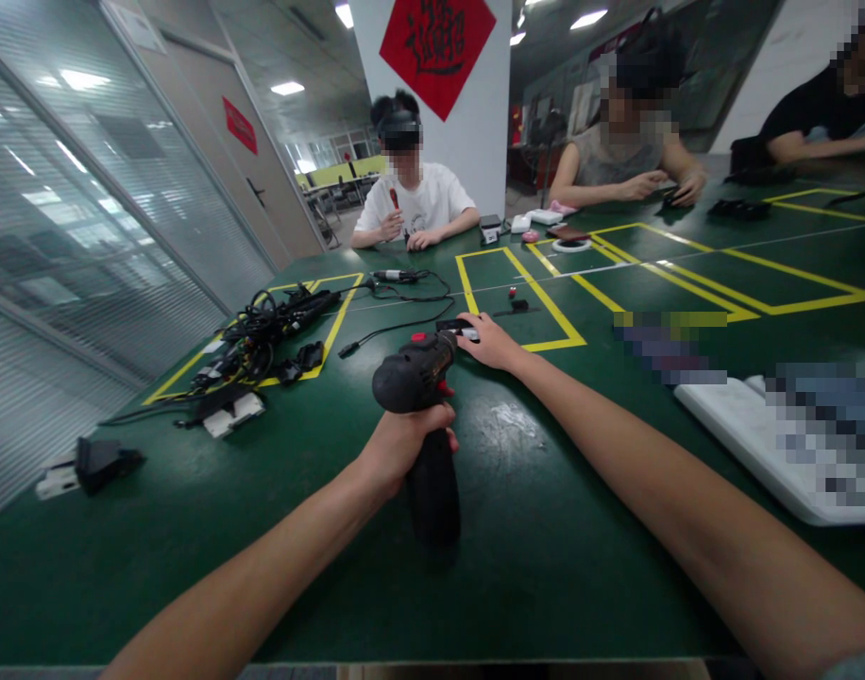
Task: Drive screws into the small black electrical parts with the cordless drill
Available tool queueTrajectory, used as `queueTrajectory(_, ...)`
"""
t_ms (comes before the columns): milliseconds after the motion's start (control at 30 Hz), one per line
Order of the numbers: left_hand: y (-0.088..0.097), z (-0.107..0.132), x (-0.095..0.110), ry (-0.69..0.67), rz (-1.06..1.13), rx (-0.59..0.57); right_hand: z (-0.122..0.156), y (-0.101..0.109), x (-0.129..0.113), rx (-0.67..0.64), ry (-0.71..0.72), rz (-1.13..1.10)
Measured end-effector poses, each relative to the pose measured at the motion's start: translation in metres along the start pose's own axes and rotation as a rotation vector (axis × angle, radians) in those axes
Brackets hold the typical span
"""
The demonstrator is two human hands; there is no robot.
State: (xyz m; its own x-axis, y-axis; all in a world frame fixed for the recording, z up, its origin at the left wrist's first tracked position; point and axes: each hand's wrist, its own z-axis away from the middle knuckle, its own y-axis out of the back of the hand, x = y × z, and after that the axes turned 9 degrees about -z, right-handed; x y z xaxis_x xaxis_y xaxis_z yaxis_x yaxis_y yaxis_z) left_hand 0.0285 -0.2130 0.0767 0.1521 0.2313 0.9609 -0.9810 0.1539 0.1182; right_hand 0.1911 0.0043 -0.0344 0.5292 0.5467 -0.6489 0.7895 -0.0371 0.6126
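My left hand [404, 444] is wrapped around the handle of a black cordless drill [433, 491] with red buttons. The drill stands upright over the green table, its chuck pointing away and to the right. At the chuck's end, my right hand [490, 342] has its fingers closed on a small black and white part [467, 332]. The drill hides some of that part, so I cannot tell whether the bit touches it. Just beyond my right hand lie a small black piece [519, 305] and a tiny red piece [513, 292].
Tangled black cables [262, 331] lie at the left, with black and white pieces [234, 413] and a black block [99, 463] nearer me. A white tray [744, 444] is at the right. Yellow tape marks the green table [546, 586]. Several people sit across it, one holding a red-handled screwdriver [394, 198].
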Motion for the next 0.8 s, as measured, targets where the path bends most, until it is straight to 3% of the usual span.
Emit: queueTrajectory(800,0.0008,-0.0014,-0.0003,-0.01,-0.006,-0.009,0.001,0.0005,-0.0004,-0.014,0.01,-0.001)
